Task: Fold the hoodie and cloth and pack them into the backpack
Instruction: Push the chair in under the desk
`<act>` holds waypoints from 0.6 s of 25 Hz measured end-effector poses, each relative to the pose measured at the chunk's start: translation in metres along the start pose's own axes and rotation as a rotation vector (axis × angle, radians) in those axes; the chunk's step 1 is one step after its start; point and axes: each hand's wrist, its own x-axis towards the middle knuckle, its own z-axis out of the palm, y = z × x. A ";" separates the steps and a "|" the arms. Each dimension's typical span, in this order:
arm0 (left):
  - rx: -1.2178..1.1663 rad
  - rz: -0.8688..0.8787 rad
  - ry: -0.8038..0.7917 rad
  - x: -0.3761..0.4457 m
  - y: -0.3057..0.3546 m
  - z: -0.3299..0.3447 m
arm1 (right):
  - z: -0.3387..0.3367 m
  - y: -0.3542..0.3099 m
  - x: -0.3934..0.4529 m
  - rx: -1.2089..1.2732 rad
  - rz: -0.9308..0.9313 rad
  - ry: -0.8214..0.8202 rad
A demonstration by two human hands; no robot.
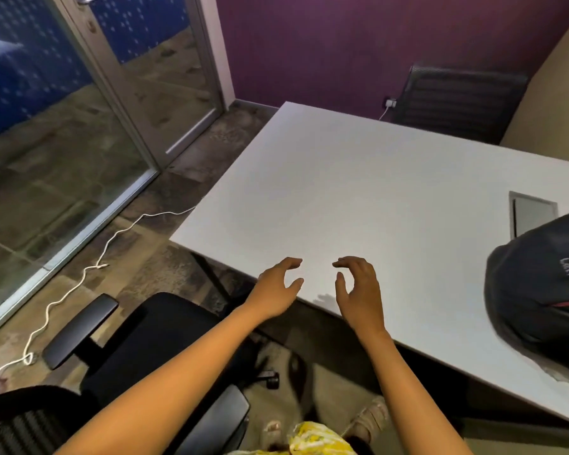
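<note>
A dark backpack (539,284) with white lettering and a red stripe stands on the right part of the white table (358,198), partly cut off by the frame edge. My left hand (276,290) hovers at the table's near edge, fingers curled and apart, holding nothing. Close beside it my right hand (358,290) is held the same way, also holding nothing. Neither a hoodie nor a folded cloth shows on the table. A yellow-and-white patterned fabric (319,440) appears at the bottom edge below my arms.
A black office chair (138,343) with armrests stands left of me by the table corner. Another dark chair (457,100) sits behind the far edge. A white cable (79,284) runs across the floor. A cable hatch (532,215) is set in the tabletop. Glass door at left.
</note>
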 end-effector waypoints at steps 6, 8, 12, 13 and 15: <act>-0.045 -0.043 0.081 -0.053 -0.043 -0.051 | 0.041 -0.049 -0.038 0.010 -0.037 -0.157; -0.051 -0.060 0.122 -0.070 -0.052 -0.058 | 0.045 -0.054 -0.041 0.005 -0.069 -0.203; -0.084 -0.143 0.273 -0.119 -0.075 -0.071 | 0.056 -0.065 -0.049 0.021 -0.155 -0.274; -0.073 -0.167 0.302 -0.132 -0.084 -0.075 | 0.063 -0.069 -0.052 0.028 -0.171 -0.292; -0.052 -0.223 0.349 -0.155 -0.100 -0.087 | 0.078 -0.081 -0.059 0.014 -0.206 -0.339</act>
